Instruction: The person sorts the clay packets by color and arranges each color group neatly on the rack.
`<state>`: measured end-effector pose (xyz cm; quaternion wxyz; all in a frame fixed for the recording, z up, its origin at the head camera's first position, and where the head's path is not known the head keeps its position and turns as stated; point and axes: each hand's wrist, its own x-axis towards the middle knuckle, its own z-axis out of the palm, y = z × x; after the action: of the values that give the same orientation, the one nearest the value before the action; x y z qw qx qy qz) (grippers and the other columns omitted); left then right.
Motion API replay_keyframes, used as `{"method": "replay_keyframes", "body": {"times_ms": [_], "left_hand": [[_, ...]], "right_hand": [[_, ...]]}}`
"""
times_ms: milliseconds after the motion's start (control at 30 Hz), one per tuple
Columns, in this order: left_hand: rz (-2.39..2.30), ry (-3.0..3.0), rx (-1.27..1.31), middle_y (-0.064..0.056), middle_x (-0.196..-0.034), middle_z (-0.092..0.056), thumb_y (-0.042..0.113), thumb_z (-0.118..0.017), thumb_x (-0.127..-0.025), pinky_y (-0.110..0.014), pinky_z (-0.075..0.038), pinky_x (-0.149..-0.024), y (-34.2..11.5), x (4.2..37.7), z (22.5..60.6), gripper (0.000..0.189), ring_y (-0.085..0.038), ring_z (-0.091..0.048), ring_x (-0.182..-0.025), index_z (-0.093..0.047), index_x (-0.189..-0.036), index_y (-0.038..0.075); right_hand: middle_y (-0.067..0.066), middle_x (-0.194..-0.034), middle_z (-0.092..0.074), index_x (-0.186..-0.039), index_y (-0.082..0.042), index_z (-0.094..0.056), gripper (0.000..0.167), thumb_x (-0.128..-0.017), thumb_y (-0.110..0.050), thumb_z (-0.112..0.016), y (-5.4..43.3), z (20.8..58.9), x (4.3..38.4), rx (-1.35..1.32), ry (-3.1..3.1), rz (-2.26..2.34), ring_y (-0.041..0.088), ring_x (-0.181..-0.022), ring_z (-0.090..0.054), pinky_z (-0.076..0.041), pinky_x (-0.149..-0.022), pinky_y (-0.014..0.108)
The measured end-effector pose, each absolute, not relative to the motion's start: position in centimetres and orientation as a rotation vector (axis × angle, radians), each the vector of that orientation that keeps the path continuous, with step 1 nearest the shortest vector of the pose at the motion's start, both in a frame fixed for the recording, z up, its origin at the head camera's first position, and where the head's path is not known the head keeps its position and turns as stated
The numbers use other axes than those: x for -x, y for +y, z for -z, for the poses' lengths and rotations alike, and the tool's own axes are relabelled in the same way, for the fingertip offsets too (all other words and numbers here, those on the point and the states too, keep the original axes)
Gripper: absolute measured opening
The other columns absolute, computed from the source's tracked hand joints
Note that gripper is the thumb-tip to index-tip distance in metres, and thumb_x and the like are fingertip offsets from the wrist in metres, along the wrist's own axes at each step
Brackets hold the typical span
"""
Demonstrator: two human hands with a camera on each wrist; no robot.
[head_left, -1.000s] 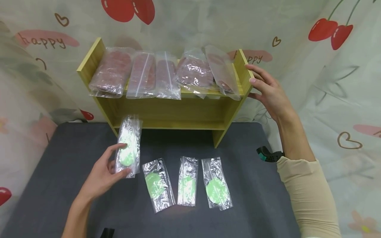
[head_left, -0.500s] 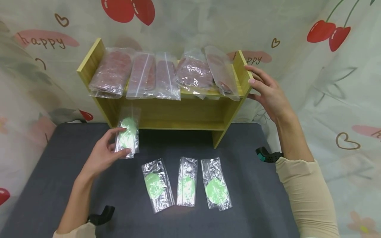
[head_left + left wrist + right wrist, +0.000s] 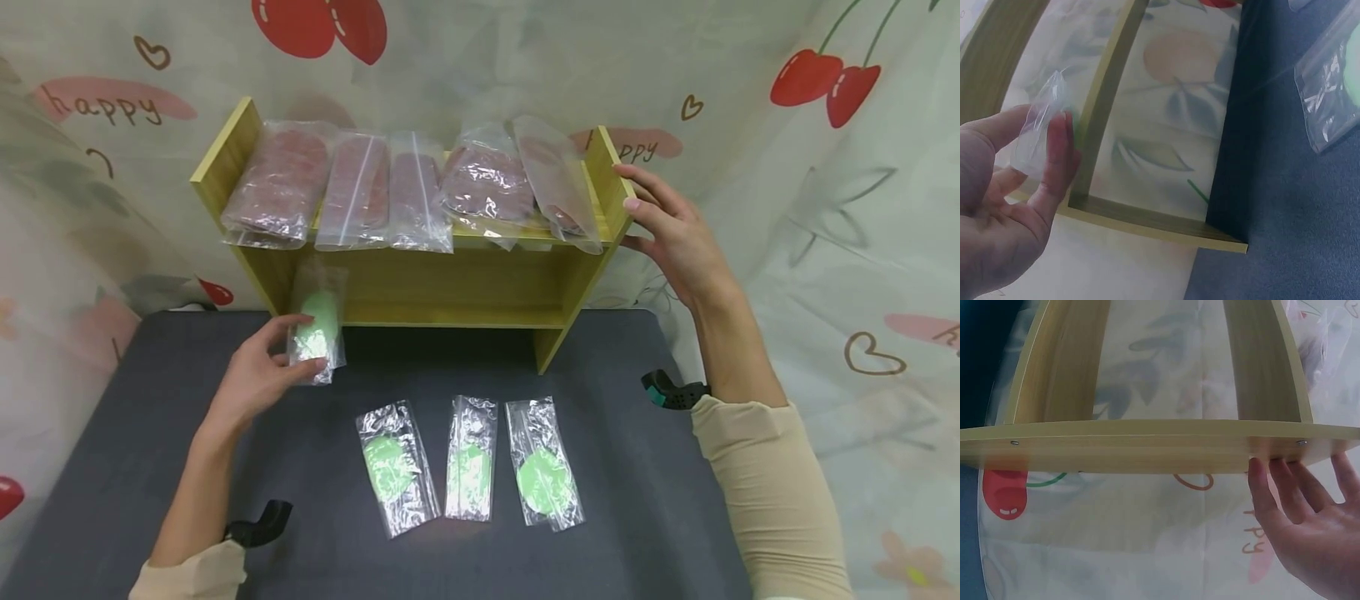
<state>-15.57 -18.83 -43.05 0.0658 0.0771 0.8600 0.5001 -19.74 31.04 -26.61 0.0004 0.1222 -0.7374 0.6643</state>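
The left hand (image 3: 262,367) pinches the lower part of a clear plastic bag with a light green piece (image 3: 321,308) between thumb and fingers; the fingers are curved around its sides. The far end of this bag is at the left end of the lower tier of a wooden shelf rack (image 3: 450,287), while its near end sticks out in front of the lower board. Whether the bag touches the board I cannot tell.

The left side panel of the rack stands close beside the bag. Above, on the upper tier, five clear bags with reddish-brown contents (image 3: 279,179) lie in a row, and the leftmost hangs over the front edge, almost over the far end of the held bag.

The right hand (image 3: 682,242) touches the right side panel (image 3: 611,183); its fingers are somewhat spread, with the tips against the outer face.

On the dark table (image 3: 615,467), in front of the rack, lie three similar green-marked bags (image 3: 471,458), apart from each other, to the right of the left hand. Behind the rack is a pale backdrop (image 3: 480,50), printed with cherries and hearts. Each wrist carries a black device (image 3: 258,525).
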Motion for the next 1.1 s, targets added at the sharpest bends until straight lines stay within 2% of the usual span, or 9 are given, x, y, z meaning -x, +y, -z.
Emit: {"method": "replay_keyframes", "body": {"times_ms": [200,333,600,733,900,1100], "left_hand": [[-1.429,2.740,-0.191,-0.023,-0.141,-0.042,0.037,-0.077,-0.087,-0.031,-0.047,-0.063,-18.4,15.5,43.3,0.070,-0.034,-0.070,-0.097,-0.046,-0.146,0.015],[-1.444,2.872,-0.124,-0.023,-0.130,-0.044,0.031,-0.080,-0.085,-0.026,-0.048,-0.062,-17.5,15.5,43.4,0.068,-0.041,-0.068,-0.098,-0.049,-0.141,0.010],[-1.517,3.015,0.028,-0.022,-0.117,-0.049,0.026,-0.081,-0.083,-0.023,-0.044,-0.063,-15.9,15.4,43.7,0.060,-0.037,-0.066,-0.089,-0.054,-0.132,0.003],[-1.600,3.005,0.069,-0.017,-0.112,-0.053,0.027,-0.079,-0.086,-0.019,-0.043,-0.062,-15.5,15.5,43.8,0.053,-0.036,-0.066,-0.093,-0.057,-0.127,0.003],[-1.700,2.930,0.038,-0.017,-0.121,-0.053,0.026,-0.076,-0.089,-0.012,-0.046,-0.060,-15.4,15.5,43.9,0.045,-0.037,-0.066,-0.103,-0.059,-0.123,0.001],[-1.643,2.890,-0.144,-0.018,-0.127,-0.050,0.017,-0.077,-0.087,-0.008,-0.047,-0.069,-15.8,15.5,43.7,0.040,-0.041,-0.062,-0.112,-0.062,-0.120,0.002]], "right_hand": [[0.008,-0.153,-0.035,-0.148,-0.020,-0.047,0.047,-0.102,-0.024,-0.056,31.2,26.8,19.7,-0.379,-2.317,-2.074,0.028,-0.132,-0.035,-0.034,-0.103,0.050],[0.008,-0.153,-0.035,-0.148,-0.020,-0.048,0.047,-0.102,-0.024,-0.056,31.2,26.8,19.7,-0.379,-2.312,-2.070,0.028,-0.132,-0.035,-0.034,-0.103,0.049],[0.007,-0.153,-0.035,-0.148,-0.021,-0.047,0.047,-0.102,-0.024,-0.056,31.1,26.9,19.6,-0.370,-2.302,-2.076,0.028,-0.131,-0.036,-0.033,-0.103,0.050],[0.007,-0.153,-0.035,-0.148,-0.021,-0.048,0.047,-0.102,-0.025,-0.056,31.0,26.9,19.6,-0.361,-2.300,-2.071,0.028,-0.132,-0.036,-0.032,-0.104,0.052],[0.008,-0.152,-0.036,-0.148,-0.021,-0.048,0.047,-0.102,-0.025,-0.056,30.9,26.9,19.6,-0.366,-2.292,-2.068,0.028,-0.131,-0.036,-0.033,-0.104,0.052],[0.007,-0.153,-0.036,-0.148,-0.020,-0.048,0.047,-0.102,-0.025,-0.056,30.9,26.9,19.7,-0.373,-2.283,-2.062,0.028,-0.131,-0.037,-0.034,-0.103,0.052]]}}
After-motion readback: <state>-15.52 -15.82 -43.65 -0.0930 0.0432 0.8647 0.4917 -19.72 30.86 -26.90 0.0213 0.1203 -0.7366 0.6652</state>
